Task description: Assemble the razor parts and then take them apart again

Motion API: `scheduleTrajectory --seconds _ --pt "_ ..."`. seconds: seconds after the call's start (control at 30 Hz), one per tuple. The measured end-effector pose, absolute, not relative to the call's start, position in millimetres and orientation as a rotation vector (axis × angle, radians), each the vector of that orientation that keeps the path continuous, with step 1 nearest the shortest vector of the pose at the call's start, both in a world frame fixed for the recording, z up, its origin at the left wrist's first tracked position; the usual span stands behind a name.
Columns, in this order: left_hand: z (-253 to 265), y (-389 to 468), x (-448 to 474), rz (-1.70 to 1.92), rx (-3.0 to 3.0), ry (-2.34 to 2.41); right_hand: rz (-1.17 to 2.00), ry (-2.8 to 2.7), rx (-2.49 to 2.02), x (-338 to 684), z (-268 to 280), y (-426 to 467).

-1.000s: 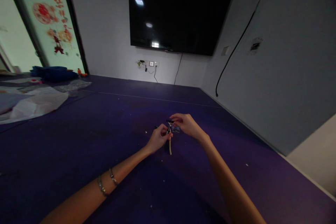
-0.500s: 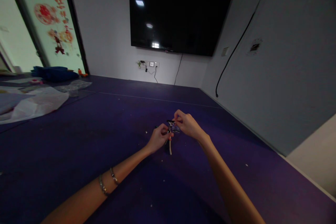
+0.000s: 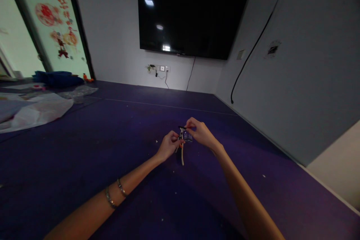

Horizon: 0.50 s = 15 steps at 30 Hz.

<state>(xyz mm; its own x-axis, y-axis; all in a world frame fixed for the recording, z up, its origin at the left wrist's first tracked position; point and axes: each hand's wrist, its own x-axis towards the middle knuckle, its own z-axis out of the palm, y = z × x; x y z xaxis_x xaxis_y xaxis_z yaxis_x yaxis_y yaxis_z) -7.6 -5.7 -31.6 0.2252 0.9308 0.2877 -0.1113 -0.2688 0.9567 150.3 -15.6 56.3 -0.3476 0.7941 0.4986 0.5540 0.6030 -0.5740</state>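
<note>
The person's left hand pinches a small piece between thumb and fingertips, the fingers hiding much of it; from where I stand, it is too small to name. The right hand pinches the end of a thin dark bar at its top. A pale strip runs below the left fingers, and a purplish patterned item sits just beside them, partly covered. Purple flooring spreads around. Far left, white plastic sheeting, cut off by the view's edge, lies near blue fabric; a wall-mounted television faces us.
</note>
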Motion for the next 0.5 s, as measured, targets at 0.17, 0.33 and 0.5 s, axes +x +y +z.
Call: scheduleTrajectory --seconds 0.17,0.33,0.5 --pt "-24 2 -14 1.368 1.454 0.822 0.601 -1.871 -1.065 159 54 -9" --pt "-6 5 -22 1.454 1.495 0.886 0.686 -1.759 -1.278 164 45 1" --pt "0 6 -25 1.437 1.426 0.887 0.884 -1.98 -1.264 144 36 -5"
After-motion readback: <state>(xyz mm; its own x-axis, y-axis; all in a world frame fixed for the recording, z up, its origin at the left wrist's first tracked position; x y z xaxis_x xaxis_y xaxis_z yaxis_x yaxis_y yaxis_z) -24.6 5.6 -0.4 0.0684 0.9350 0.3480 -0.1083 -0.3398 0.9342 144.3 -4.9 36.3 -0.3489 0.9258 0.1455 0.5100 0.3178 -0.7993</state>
